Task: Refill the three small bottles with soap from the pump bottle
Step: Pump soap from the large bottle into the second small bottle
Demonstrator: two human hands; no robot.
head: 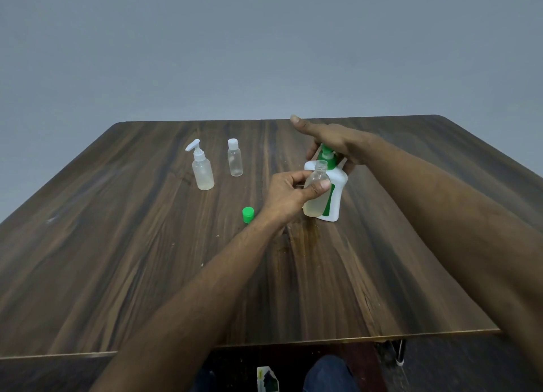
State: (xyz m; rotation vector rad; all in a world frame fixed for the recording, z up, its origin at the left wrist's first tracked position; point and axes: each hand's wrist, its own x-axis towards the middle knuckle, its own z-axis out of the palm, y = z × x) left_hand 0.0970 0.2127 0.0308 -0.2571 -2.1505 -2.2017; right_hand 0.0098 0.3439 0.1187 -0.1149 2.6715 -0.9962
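Far left of the pump bottle (330, 192), on the worktop (147, 259): small pump-topped bottle (202, 171), capped bottle (235, 159), loose green cap (247, 214). Touching its near-left side, upright and mouth-up: open small bottle (316, 192), gripped by left hand (289, 193). Above, pressing the green pump head (327, 155): right hand (332, 140), nearer the nozzle, spout apparently toward the open mouth.

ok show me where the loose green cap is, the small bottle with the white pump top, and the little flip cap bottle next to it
green cap (247, 214): head view, on its side wall.
small bottle with the white pump top (203, 173): head view, on its clear body.
flip cap bottle (235, 161): head view, on its clear body.
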